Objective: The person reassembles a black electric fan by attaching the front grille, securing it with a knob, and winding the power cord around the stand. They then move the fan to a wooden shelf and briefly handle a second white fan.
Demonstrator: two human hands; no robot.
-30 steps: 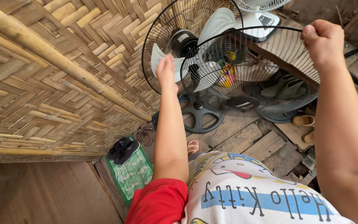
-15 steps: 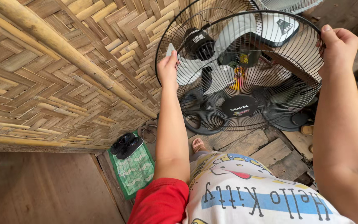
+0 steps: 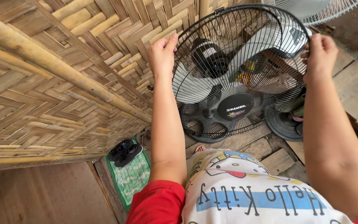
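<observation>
I hold a round black wire fan guard (image 3: 237, 79) up in front of me with both hands. My left hand (image 3: 162, 54) grips its left rim and my right hand (image 3: 320, 54) grips its right rim. Behind the wires stands a black pedestal fan with pale blades (image 3: 195, 87) and a dark motor hub (image 3: 206, 60). The guard sits over the fan's front, and its centre cap (image 3: 235, 107) is a black disc.
A woven bamboo wall (image 3: 63, 74) stands close on the left. A green mat (image 3: 132, 176) with dark sandals (image 3: 124, 151) lies on the plank floor below. A second fan's round base (image 3: 284, 124) rests at right, and a white fan guard (image 3: 315, 10) is top right.
The guard has swung from tilted and off to the right to squarely over the fan's front. Both hands moved with it, and the view shifted closer.
</observation>
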